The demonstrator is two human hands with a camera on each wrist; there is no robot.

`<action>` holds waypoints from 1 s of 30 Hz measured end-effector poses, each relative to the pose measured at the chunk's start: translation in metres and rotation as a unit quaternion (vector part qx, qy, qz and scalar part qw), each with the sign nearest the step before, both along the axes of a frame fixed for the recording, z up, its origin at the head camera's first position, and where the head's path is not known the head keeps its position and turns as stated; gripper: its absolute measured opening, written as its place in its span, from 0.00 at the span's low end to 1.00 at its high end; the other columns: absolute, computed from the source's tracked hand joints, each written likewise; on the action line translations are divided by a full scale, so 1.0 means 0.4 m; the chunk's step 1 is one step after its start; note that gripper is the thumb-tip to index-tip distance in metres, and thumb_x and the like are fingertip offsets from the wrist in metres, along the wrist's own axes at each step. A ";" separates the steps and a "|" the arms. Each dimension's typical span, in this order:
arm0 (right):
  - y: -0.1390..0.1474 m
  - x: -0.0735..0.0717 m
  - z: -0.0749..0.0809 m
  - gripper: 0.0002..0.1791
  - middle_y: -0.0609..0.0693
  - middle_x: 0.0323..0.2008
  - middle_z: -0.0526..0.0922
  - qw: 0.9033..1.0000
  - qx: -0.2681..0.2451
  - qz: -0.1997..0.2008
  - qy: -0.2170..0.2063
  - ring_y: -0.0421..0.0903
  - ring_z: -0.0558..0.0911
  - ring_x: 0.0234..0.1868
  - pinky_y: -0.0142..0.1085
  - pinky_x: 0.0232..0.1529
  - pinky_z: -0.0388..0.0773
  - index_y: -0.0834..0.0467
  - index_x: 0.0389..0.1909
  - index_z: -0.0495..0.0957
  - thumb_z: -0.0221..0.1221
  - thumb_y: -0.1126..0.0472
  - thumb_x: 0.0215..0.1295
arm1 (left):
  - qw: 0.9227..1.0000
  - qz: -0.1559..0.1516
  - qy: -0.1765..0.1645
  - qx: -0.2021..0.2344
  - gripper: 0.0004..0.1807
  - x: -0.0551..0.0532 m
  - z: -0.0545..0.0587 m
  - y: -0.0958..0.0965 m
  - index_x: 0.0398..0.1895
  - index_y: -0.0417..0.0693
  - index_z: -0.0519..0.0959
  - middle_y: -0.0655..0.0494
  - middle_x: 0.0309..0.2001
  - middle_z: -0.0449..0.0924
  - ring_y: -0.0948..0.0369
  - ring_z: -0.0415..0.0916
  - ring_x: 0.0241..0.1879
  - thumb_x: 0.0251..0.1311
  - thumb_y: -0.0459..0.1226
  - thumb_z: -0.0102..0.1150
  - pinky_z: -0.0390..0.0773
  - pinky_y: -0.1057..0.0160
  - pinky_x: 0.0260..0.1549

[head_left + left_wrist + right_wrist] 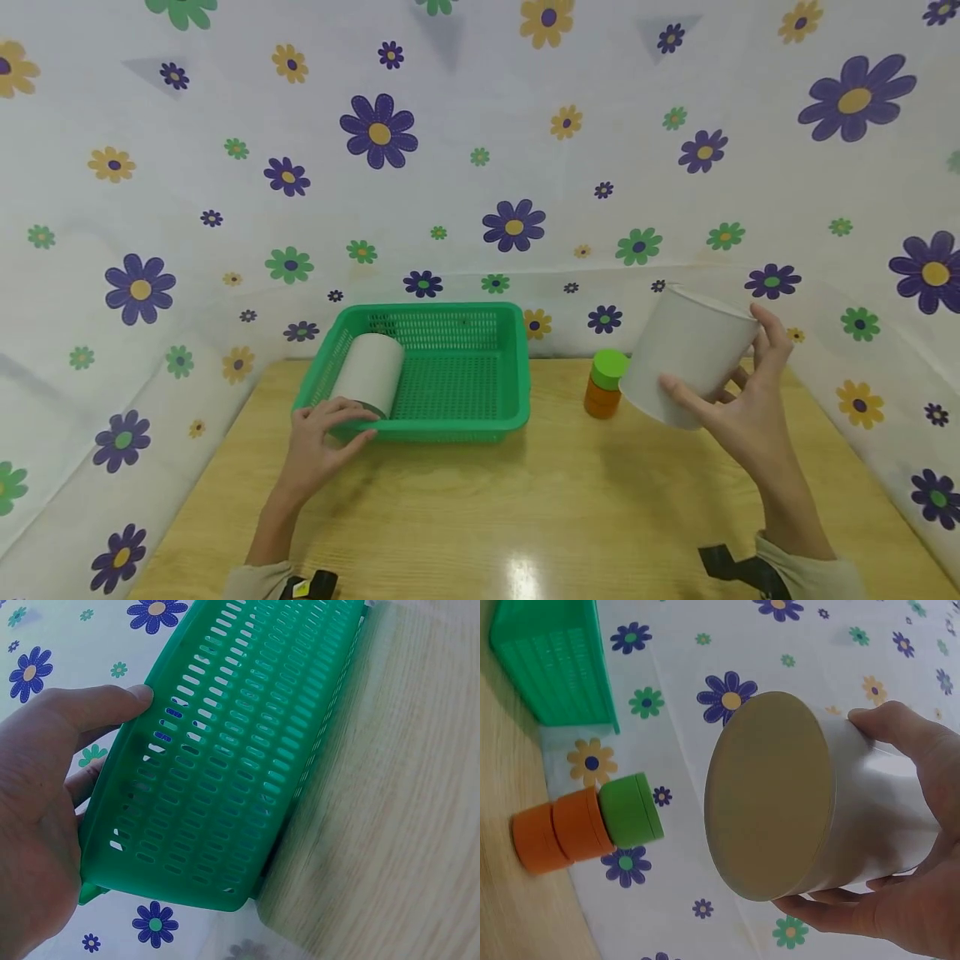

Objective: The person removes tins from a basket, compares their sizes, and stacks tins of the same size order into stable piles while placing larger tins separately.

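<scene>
White canister (690, 354): held in the air above the right part of the table (465, 508), near the orange jar (603, 396) with the green lid; tilted, top leaning right.
Canister handling: probably light and stiff (one hand carries it); smooth wall looks a bit slippery, and a hard squeeze might dent it. Wide body, so best held round the side wall with thumb opposite fingers.
Right hand (752, 421): clamped on the canister; thumb on the near side, one finger up by the upper rim, others round the wall. Forearm angles up and inward from the lower right.
Left hand (318, 442): pinching the rim of the green basket (450, 428) at its near left corner, thumb outside, fingers over the edge. Forearm comes up from the lower left.
Basket handling: perforated plastic by the look of it, light, likely to slide; rim is the natural hold.
White cylinder (369, 375): lying on its side in the basket, left end, just beyond the left hand.
</scene>
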State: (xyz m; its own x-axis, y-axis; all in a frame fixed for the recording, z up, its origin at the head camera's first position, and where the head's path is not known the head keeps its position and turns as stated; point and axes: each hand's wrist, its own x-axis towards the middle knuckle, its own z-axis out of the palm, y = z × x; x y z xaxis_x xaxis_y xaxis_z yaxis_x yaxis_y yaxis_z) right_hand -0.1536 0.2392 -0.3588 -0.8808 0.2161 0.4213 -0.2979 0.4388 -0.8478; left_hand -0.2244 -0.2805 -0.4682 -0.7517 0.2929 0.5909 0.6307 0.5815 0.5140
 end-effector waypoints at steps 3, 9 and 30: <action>0.012 -0.001 -0.006 0.68 0.58 0.77 0.50 1.000 0.000 -0.008 0.003 0.80 0.69 0.57 0.73 0.46 0.68 0.36 0.79 0.36 0.74 0.72 0.52 | 1.000 0.000 0.007 0.000 0.13 0.003 0.003 0.002 0.39 0.55 0.89 0.62 0.42 0.85 0.57 0.77 0.44 0.49 0.33 0.78 0.52 0.50 0.42; 0.033 -0.007 -0.013 0.67 0.58 0.78 0.49 1.000 0.006 -0.017 0.009 0.82 0.68 0.57 0.75 0.45 0.66 0.38 0.79 0.37 0.74 0.72 0.51 | 1.000 -0.001 0.008 0.002 0.14 0.001 0.006 0.005 0.39 0.57 0.89 0.62 0.43 0.85 0.56 0.77 0.45 0.50 0.33 0.78 0.51 0.51 0.42; 0.087 -0.040 -0.083 0.66 0.56 0.76 0.51 0.998 0.015 -0.065 0.002 0.70 0.65 0.64 0.77 0.50 0.66 0.41 0.80 0.41 0.75 0.72 0.50 | 1.000 -0.004 -0.011 -0.004 0.13 -0.001 -0.008 -0.003 0.41 0.54 0.89 0.62 0.44 0.84 0.59 0.76 0.47 0.52 0.34 0.78 0.49 0.52 0.43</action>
